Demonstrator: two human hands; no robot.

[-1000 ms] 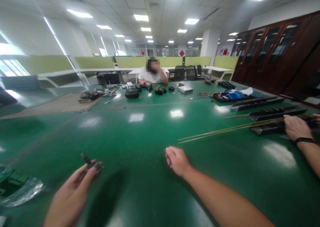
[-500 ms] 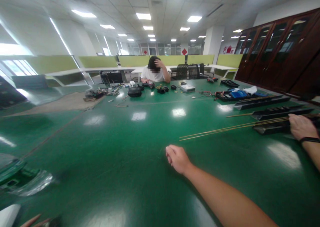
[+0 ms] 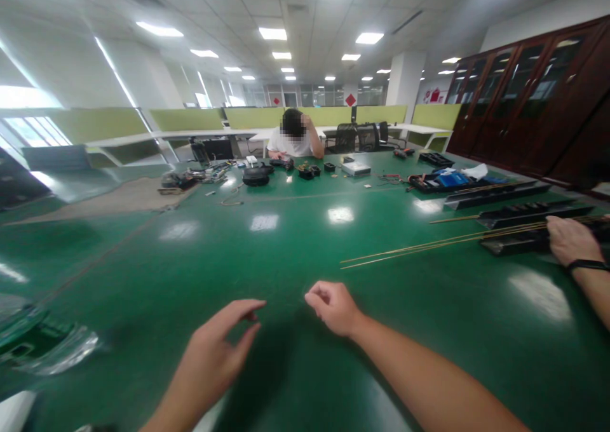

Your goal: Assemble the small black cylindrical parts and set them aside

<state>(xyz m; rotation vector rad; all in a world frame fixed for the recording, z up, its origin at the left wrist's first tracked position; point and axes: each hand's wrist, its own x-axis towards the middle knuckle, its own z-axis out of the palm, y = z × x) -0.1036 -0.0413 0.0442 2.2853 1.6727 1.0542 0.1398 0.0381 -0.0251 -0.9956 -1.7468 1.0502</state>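
My left hand [image 3: 214, 349] is raised over the green table [image 3: 286, 248], its thumb and fingers apart with nothing between them. My right hand [image 3: 333, 306] rests on the table to its right, with a gap between the two. The right fingers are curled and the thumb pressed against them; whatever may be in that pinch is hidden or too small to make out. Beyond the right hand, thin brass-coloured rods [image 3: 410, 248] extend leftward from a black channel-shaped holder [image 3: 509, 243]. Another person's hand [image 3: 572, 238], wearing a dark wristband, lies over that holder.
More black holders [image 3: 495, 195] stand at the right, near a tray holding a blue item [image 3: 450, 178]. A clear plastic object [image 3: 61, 349] sits at far left. Across the table a person [image 3: 293, 136] sits behind a black pouch [image 3: 256, 176], a silver box [image 3: 356, 168] and scattered parts.
My left hand has come into view from the lower left, towards the right hand. The right hand has turned slightly, so its thumb shows more. The other person's hand remains on the holder.
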